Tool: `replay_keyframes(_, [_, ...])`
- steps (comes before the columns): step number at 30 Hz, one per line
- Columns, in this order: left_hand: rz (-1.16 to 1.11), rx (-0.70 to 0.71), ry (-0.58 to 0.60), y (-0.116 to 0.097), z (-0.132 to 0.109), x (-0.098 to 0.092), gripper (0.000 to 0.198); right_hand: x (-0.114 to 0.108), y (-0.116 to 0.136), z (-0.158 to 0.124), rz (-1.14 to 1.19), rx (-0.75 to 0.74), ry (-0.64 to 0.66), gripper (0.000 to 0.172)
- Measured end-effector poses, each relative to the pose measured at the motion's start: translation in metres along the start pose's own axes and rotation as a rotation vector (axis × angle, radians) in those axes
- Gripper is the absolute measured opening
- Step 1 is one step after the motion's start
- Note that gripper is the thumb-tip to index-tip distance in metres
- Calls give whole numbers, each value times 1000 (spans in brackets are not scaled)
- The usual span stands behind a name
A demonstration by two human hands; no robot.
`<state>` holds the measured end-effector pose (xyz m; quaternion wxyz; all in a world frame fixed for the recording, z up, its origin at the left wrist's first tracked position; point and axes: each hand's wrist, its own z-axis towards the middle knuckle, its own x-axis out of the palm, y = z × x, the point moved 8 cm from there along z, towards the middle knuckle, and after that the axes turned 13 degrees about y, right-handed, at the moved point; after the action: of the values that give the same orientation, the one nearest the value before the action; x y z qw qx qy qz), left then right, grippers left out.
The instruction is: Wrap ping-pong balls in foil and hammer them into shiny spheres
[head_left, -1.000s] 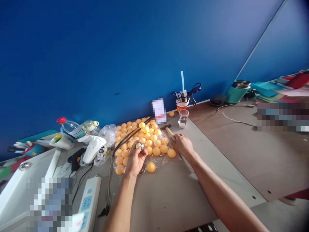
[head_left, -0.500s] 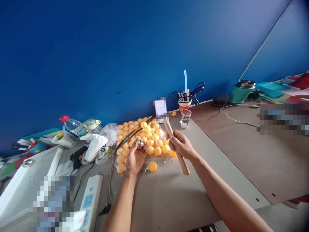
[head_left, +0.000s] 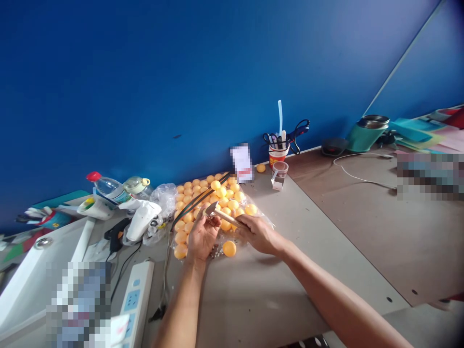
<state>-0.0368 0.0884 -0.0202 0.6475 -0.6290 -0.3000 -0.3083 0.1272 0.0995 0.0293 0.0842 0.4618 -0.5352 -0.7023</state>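
My left hand (head_left: 202,235) is raised palm up over the grey table (head_left: 261,295), its fingers closed round a small shiny ball that is mostly hidden. My right hand (head_left: 256,234) grips the wooden handle of a small hammer (head_left: 222,216). The hammer's metal head (head_left: 211,208) sits right at my left fingertips. Behind both hands lies a clear plastic bag of several orange table-tennis balls (head_left: 203,198). One loose orange ball (head_left: 229,248) rests on the table between my wrists.
A red paper cup with scissors and pens (head_left: 278,154) and a small clear cup (head_left: 280,171) stand by the blue wall. A green pot (head_left: 366,133) and white cable (head_left: 357,178) are at right. A power strip (head_left: 135,297), glue gun (head_left: 115,233) and water bottle (head_left: 107,187) are at left.
My right hand lifted the hammer off the table, then swung it left and down, so that its head now meets my left fingertips. My left hand stayed in place.
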Motion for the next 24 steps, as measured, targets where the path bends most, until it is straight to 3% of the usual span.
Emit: replay_keyframes(24, [40, 7, -43, 2, 1, -6, 34, 1, 4, -1, -52, 34, -9, 13])
